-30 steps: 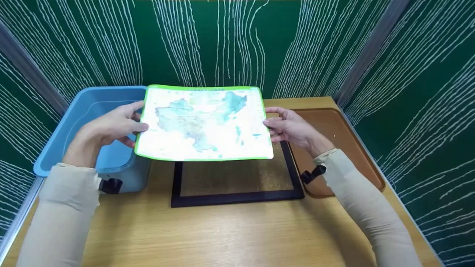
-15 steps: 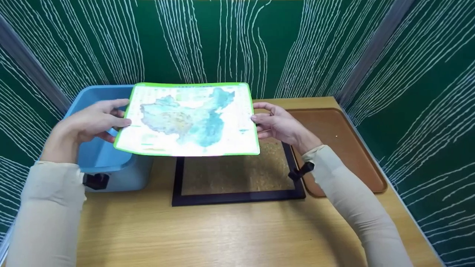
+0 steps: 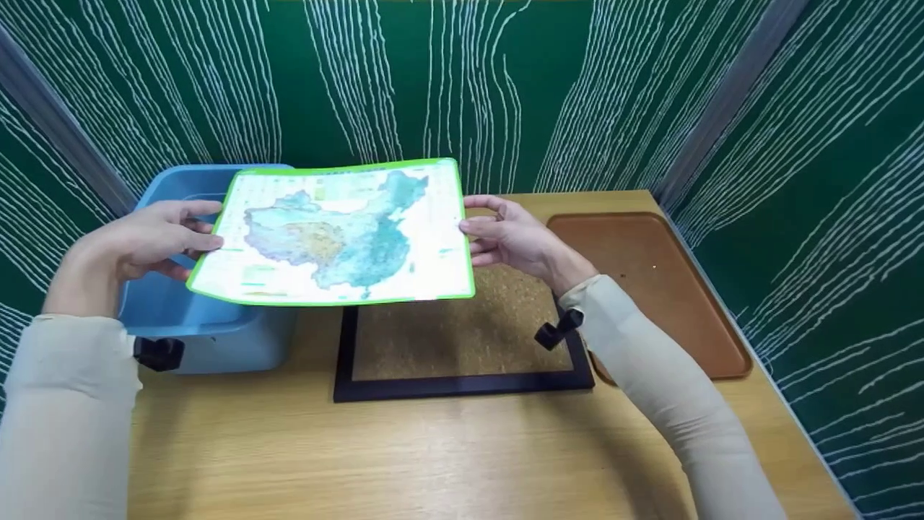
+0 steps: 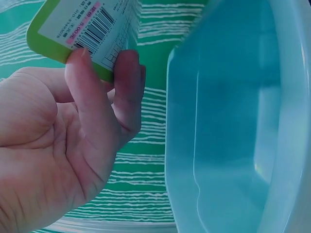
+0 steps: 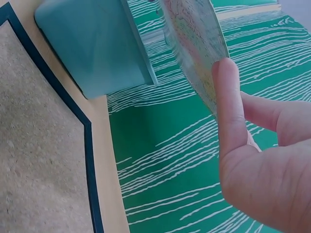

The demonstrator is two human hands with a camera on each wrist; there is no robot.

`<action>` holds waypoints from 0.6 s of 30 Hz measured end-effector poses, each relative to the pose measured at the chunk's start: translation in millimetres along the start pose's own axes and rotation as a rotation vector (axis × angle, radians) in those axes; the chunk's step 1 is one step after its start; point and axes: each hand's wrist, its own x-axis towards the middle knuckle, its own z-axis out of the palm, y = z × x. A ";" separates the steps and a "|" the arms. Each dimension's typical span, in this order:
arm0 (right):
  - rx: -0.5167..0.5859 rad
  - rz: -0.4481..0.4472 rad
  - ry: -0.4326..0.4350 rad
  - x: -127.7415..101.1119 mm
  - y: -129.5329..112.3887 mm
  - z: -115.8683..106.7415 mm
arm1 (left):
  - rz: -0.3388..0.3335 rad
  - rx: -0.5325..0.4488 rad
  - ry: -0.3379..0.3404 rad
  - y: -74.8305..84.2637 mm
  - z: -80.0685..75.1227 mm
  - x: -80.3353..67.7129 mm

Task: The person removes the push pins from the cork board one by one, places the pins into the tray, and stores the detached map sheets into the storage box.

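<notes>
A glossy map sheet (image 3: 339,238) with a green border is held up in the air, slightly bowed. My left hand (image 3: 155,235) pinches its left edge between thumb and fingers, above the blue tub (image 3: 238,354). My right hand (image 3: 509,235) pinches the right edge, thumb on top. The left wrist view shows a barcode (image 4: 95,31) printed on the underside, near the fingers. From the right wrist, the map's back (image 5: 201,43) also shows coloured print. The sheet covers part of the tub and the far part of a dark-framed cork board (image 3: 462,343).
The cork board lies flat on the wooden table (image 3: 433,455), beside the deep tub. To its right is a shallow brown tray (image 3: 650,303) holding tiny specks. Green walls (image 3: 491,87) with white wavy lines stand at the back and both sides.
Both hands have carried the map leftward, from over the board toward the tub. The map's right side now sits farther left, exposing more of the board. Both hands keep their grip.
</notes>
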 end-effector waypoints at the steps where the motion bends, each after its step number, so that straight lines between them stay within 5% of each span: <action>1: -0.006 0.000 0.000 2.1 1.2 1.7 | -0.005 0.003 -0.002 -1.3 -1.4 -0.1; 18: 0.011 0.009 -0.012 20.0 7.6 27.4 | -0.114 0.053 0.028 -22.0 -17.7 -10.5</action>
